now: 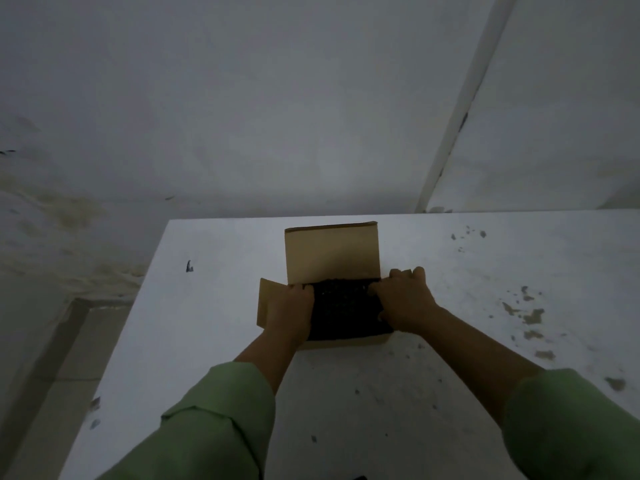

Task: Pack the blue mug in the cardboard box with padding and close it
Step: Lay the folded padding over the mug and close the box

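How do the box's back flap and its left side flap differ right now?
The back flap stands upright and fully in view, well lit, with neither hand on it. The left side flap is narrower, splays outward toward the table, and is partly covered by the left hand. Both are plain brown cardboard, and both are open, so the cardboard box is not yet closed over the dark padding.

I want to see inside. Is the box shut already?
No, the box is open: its lid stands up while both hands press dark padding inside.
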